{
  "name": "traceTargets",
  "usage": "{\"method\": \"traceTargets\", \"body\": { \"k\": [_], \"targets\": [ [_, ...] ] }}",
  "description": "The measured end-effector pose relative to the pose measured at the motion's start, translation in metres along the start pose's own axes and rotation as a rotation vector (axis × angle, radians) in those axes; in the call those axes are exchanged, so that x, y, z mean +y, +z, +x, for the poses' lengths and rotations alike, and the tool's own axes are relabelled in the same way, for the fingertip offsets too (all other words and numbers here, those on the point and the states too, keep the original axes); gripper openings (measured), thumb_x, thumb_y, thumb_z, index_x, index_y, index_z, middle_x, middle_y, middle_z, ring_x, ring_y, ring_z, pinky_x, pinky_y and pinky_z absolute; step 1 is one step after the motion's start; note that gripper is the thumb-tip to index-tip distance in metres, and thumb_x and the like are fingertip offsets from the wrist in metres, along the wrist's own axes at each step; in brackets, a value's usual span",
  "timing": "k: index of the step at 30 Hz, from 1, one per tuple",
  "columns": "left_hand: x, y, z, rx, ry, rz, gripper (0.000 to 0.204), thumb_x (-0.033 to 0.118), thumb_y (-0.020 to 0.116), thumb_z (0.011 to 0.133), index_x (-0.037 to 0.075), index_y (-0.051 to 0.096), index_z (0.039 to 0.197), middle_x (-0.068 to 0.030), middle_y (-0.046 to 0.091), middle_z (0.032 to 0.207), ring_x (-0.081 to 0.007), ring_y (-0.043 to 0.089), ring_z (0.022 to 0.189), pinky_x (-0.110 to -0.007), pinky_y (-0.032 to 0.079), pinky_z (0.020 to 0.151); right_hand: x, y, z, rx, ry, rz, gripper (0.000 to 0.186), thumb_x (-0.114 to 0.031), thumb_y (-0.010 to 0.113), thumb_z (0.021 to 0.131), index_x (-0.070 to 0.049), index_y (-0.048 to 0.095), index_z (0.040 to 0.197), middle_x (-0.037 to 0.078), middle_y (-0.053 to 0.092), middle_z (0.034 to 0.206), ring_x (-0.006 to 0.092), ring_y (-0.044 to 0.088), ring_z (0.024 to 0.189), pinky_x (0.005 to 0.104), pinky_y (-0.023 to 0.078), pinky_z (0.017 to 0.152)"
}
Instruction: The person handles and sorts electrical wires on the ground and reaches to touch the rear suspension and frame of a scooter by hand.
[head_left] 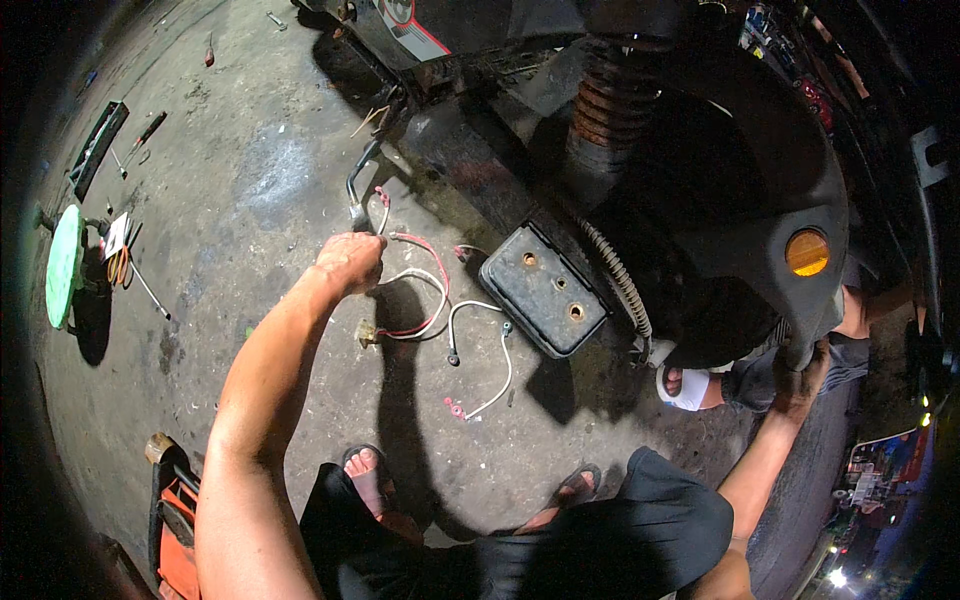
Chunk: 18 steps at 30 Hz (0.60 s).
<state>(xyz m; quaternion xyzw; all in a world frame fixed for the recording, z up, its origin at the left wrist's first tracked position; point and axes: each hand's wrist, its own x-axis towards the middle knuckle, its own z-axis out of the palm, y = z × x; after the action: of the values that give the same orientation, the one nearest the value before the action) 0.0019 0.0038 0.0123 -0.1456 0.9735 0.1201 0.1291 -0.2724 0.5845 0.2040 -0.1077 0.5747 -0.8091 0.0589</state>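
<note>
My left hand is closed in a fist at the lower end of a bent metal lever, which runs up toward the vehicle's dark frame. Red and white cables trail over the floor just beside this fist. Far to the right, my right hand reaches up to the lower edge of the vehicle's dark fender. Its fingers wrap around a grey part there, partly hidden, whose kind I cannot make out. Between my hands sits a black rectangular box with several holes in its top.
A rusty coil spring, a ribbed hose and an orange reflector belong to the vehicle. Another person's leg is beside it. At left are a green stool, a screwdriver and an orange tool.
</note>
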Motion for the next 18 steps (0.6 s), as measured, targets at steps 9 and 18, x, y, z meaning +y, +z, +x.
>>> {"method": "traceTargets", "body": {
  "k": [9, 18],
  "targets": [
    [0.002, 0.001, 0.000, 0.037, -0.007, 0.010, 0.018, 0.009, 0.054, 0.068, 0.002, 0.061, 0.084, -0.0190, 0.063, 0.082, -0.0324, 0.062, 0.083, -0.041, 0.049, 0.072, -0.002, -0.010, 0.005, -0.023, 0.053, 0.087, 0.032, -0.021, 0.039, 0.092, 0.002, 0.048, 0.113, 0.013, 0.058, 0.106, 0.0243, 0.059, 0.091, 0.0323, 0.050, 0.078],
    [-0.006, 0.006, 0.003, -0.043, 0.022, 0.052, 0.023, 0.014, 0.054, 0.075, 0.004, 0.057, 0.096, -0.0187, 0.062, 0.083, -0.0346, 0.061, 0.084, -0.044, 0.048, 0.072, 0.002, 0.011, -0.003, 0.126, -0.089, -0.178, 0.030, -0.018, 0.037, 0.092, 0.002, 0.048, 0.112, 0.013, 0.058, 0.103, 0.0228, 0.059, 0.088, 0.0316, 0.050, 0.074]
  ]
}}
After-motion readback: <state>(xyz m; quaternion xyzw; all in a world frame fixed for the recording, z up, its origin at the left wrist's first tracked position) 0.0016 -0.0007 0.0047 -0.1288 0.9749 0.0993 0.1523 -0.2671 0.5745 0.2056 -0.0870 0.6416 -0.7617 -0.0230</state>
